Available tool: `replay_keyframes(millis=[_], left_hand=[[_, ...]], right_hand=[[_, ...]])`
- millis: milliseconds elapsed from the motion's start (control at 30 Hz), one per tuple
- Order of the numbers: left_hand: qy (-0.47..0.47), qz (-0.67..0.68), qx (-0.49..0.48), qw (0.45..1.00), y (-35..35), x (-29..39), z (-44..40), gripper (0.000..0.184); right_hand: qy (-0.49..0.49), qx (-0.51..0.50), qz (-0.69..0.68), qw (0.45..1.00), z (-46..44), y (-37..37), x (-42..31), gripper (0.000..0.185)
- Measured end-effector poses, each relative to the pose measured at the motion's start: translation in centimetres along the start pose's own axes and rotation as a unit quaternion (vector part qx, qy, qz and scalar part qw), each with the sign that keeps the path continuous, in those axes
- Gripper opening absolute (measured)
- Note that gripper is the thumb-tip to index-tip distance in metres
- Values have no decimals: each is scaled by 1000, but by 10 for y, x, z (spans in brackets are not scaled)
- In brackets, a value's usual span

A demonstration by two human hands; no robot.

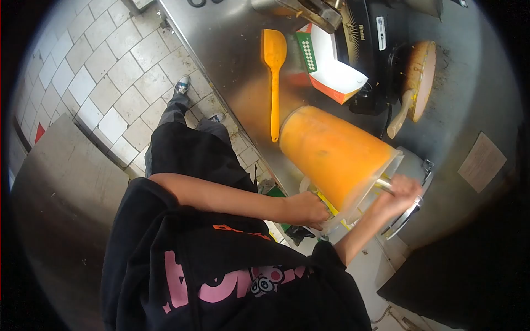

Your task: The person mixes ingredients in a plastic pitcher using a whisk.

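Note:
A large translucent plastic tub (331, 151), coloured orange by what is in or on its walls, lies tilted over the counter edge with its mouth towards me. My left hand (309, 209) is closed at the near side of the rim, fingers partly hidden. My right hand (403, 192) is wrapped round a shiny metal handle (385, 182) at the mouth; the handle's other end is hidden. An orange spatula (274, 77) lies flat on the counter beyond the tub, apart from both hands.
The steel counter (226, 49) carries a paper food tray (339, 74) and a black Rinnai stove (364, 33). A wooden-handled pan (417, 83) stands by the wall. Behind my right hand is a round metal rim (406, 218). Tiled floor (124, 71) lies to the left.

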State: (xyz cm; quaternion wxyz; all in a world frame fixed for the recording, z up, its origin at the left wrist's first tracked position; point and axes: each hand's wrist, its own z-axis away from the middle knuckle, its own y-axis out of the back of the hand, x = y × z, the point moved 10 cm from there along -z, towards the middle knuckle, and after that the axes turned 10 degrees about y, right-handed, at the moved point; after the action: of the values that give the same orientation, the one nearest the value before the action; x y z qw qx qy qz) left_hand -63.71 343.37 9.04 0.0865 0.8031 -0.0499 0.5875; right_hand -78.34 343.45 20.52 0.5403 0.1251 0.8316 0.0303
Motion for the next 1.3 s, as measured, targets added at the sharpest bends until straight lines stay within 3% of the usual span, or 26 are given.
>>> replay_keyframes(millis=[33,100,233,333,433,500,800,967,1100,1200,1267,1300], left_hand=[[3,3,-2,1000,3,-1,-1,24],[-9,1,14,1000,3,-3,-3,24],[-9,-9,6,1000,3,0,-1,24],[-8,-14,12,1000,2,-2,-1,23],[-13,-6,11,1000,5,0,0,22],[-9,-18,-9,1000,3,0,-2,22],[-9,-21,-54,998,-7,1,-4,28],[4,-20,-52,998,-6,-2,-4,28],[-1,-17,-19,1000,-5,-2,-3,28],[4,-26,-14,1000,-4,-3,-4,29],[4,-30,-15,999,-7,-2,-2,29],[-3,-29,-12,999,-9,-2,-2,23]], right_hand=[[-10,-12,46,999,9,-7,10,32],[-27,-50,10,998,-10,2,6,34],[33,37,-35,998,-8,16,-3,35],[-5,-25,-73,997,-2,7,-1,33],[65,34,-36,997,-17,33,-39,21],[84,36,-55,994,-29,45,-67,29],[216,-87,-215,948,-42,74,-182,39],[218,-31,-209,953,-34,66,-143,41],[155,88,-144,973,-18,57,-79,37],[96,78,-121,985,-5,54,-27,35],[-23,3,-107,994,3,31,14,32],[-24,3,-105,994,0,29,8,32]])
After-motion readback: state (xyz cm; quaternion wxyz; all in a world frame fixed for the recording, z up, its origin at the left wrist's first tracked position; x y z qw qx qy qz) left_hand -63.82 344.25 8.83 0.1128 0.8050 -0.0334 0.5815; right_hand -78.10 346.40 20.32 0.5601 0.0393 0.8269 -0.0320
